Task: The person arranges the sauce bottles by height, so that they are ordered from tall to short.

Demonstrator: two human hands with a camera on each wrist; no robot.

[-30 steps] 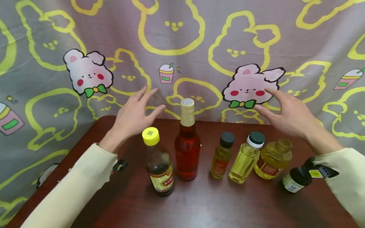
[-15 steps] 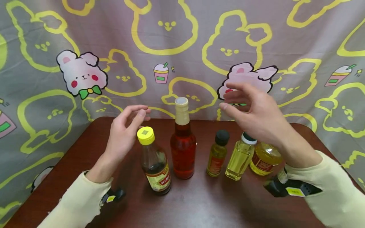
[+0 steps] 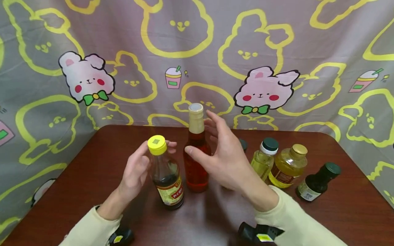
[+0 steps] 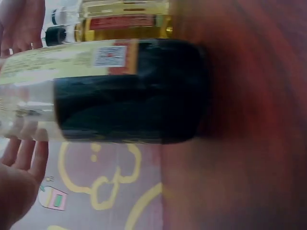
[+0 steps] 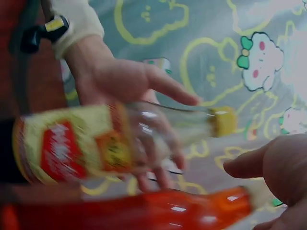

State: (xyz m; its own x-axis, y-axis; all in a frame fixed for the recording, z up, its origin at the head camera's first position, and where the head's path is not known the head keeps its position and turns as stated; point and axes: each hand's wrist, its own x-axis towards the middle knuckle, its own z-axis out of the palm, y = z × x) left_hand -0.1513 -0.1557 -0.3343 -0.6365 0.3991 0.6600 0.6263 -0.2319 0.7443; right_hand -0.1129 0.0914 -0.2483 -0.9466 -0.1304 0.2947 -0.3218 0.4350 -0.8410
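Note:
A glass sauce bottle (image 3: 169, 191) with dark liquid, a yellow cap and a yellow-and-red label stands upright on the table. My left hand (image 3: 133, 172) is at its left side, fingers extended behind its neck; in the right wrist view the thumb of that left hand (image 5: 120, 81) points along the bottle's neck. Just behind and to the right stands a taller bottle of red liquid (image 3: 195, 177) with a cream-wrapped neck. My right hand (image 3: 227, 160) is spread beside it, the thumb in front of the bottle and the fingers near its neck.
To the right stand a clear oil bottle (image 3: 261, 164) with a dark green cap, a round oil bottle (image 3: 284, 167) with a gold cap and a small dark bottle (image 3: 312, 188). A black-capped bottle (image 3: 243, 145) is mostly hidden behind my right hand. A patterned curtain (image 3: 181, 41) hangs behind the table.
My right hand has swept left from above the oil bottles to the red bottle. My left hand has lowered to the dark sauce bottle. The bottles stand where they were.

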